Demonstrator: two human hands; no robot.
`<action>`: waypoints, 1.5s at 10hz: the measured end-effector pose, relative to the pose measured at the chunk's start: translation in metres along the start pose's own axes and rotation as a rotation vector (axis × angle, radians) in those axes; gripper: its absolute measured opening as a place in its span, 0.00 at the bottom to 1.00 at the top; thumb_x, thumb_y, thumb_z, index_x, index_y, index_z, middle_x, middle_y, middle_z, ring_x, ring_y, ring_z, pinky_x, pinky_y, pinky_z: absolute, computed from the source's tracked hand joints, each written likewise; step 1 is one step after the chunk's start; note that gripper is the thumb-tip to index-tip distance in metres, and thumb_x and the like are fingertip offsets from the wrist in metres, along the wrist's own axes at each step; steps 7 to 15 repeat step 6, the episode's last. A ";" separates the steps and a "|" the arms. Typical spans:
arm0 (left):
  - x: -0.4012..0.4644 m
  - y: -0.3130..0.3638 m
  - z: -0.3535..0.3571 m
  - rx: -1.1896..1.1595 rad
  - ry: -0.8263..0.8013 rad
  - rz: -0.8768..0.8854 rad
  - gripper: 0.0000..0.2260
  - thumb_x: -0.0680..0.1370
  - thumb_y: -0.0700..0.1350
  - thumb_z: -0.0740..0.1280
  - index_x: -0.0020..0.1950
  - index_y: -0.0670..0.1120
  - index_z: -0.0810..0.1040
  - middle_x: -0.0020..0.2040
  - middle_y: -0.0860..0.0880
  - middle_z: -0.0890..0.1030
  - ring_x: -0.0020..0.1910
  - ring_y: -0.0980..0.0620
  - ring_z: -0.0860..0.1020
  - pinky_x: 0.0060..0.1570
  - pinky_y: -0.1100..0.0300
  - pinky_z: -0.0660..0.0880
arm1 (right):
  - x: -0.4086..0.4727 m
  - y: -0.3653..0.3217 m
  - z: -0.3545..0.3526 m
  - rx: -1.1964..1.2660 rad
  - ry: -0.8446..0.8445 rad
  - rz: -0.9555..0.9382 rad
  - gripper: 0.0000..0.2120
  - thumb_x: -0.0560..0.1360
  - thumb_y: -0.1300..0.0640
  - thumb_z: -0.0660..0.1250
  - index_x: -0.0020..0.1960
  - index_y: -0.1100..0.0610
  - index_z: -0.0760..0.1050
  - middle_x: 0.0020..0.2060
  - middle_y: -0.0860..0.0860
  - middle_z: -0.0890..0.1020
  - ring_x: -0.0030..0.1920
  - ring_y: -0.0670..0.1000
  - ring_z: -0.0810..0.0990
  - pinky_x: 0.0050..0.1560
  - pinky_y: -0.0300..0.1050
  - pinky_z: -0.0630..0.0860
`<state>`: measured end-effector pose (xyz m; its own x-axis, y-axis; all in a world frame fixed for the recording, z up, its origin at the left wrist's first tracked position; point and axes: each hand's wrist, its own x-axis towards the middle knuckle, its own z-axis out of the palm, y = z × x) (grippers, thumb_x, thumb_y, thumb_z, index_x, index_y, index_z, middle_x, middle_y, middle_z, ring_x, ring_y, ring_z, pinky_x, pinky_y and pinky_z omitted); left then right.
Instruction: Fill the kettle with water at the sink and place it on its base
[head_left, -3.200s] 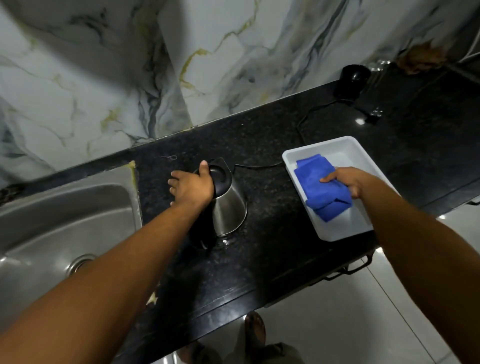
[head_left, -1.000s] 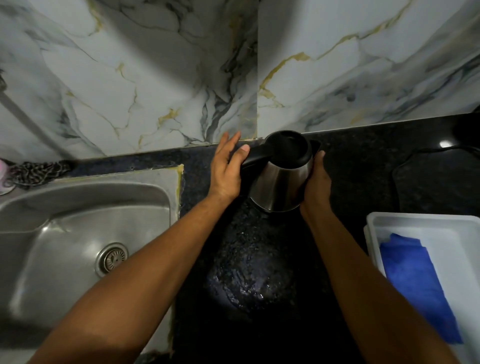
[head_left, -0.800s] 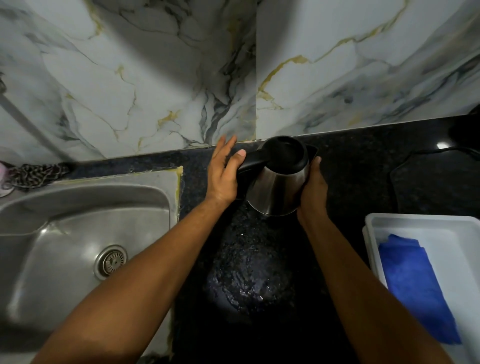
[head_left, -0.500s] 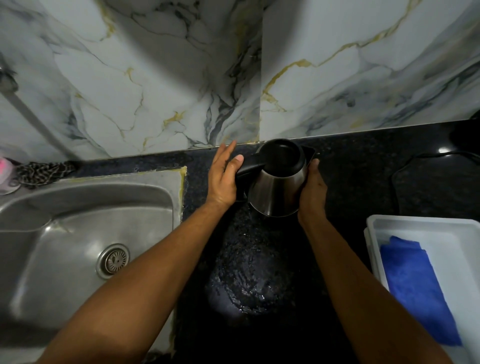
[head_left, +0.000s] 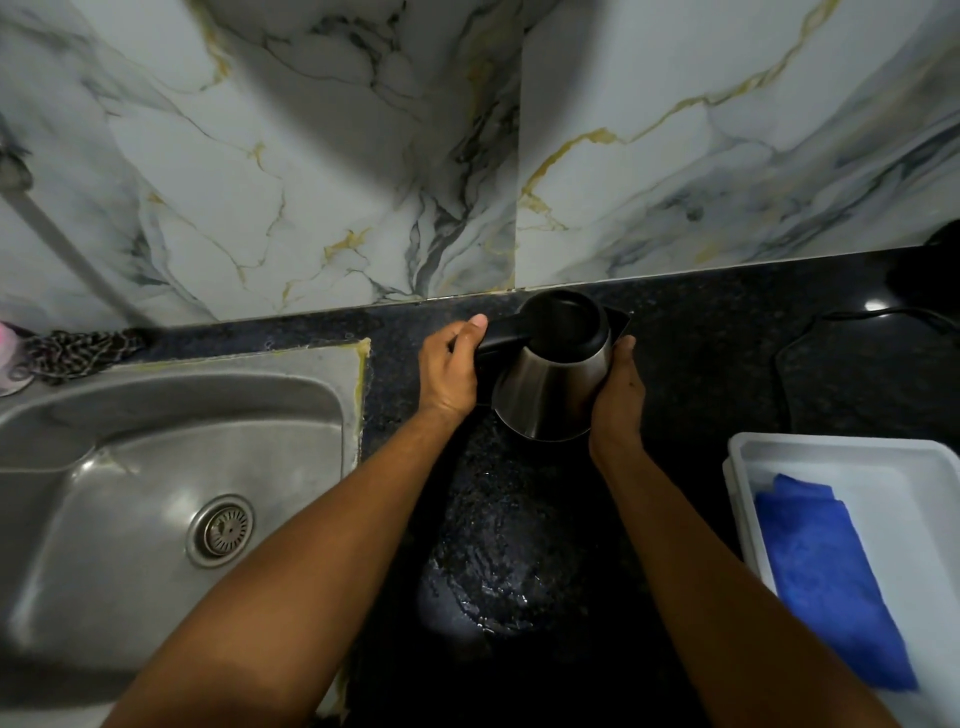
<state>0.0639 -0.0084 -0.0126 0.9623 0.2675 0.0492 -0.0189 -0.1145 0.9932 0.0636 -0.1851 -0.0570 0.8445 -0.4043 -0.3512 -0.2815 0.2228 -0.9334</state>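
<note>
I'm holding the kettle (head_left: 553, 387) upright over the black counter (head_left: 727, 332), right of the sink (head_left: 156, 467). Left hand (head_left: 448, 370) gripping its handle, right hand (head_left: 618, 392) pressing flat vs its steel side. Tray (head_left: 810, 452) w/ blue cloth (head_left: 826, 577) sitting nearby.

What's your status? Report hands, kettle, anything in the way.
Left hand closed on kettle handle, right hand flat against its side. Kettle upright on the counter, right of the sink. Nothing between kettle and sink.
</note>
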 end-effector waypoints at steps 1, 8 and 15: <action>0.000 0.002 -0.002 0.037 0.002 -0.009 0.33 0.74 0.61 0.61 0.35 0.27 0.73 0.35 0.43 0.72 0.36 0.47 0.69 0.39 0.38 0.71 | 0.002 0.001 0.000 -0.002 0.007 -0.007 0.23 0.84 0.39 0.56 0.65 0.51 0.82 0.51 0.41 0.85 0.52 0.36 0.82 0.53 0.35 0.76; -0.014 0.020 -0.014 0.208 -0.029 -0.113 0.27 0.75 0.69 0.61 0.46 0.45 0.80 0.47 0.45 0.83 0.48 0.51 0.81 0.49 0.53 0.75 | -0.025 -0.032 -0.014 -0.292 0.049 -0.160 0.21 0.86 0.46 0.57 0.68 0.60 0.79 0.65 0.60 0.81 0.67 0.60 0.78 0.71 0.55 0.72; -0.014 0.020 -0.014 0.208 -0.029 -0.113 0.27 0.75 0.69 0.61 0.46 0.45 0.80 0.47 0.45 0.83 0.48 0.51 0.81 0.49 0.53 0.75 | -0.025 -0.032 -0.014 -0.292 0.049 -0.160 0.21 0.86 0.46 0.57 0.68 0.60 0.79 0.65 0.60 0.81 0.67 0.60 0.78 0.71 0.55 0.72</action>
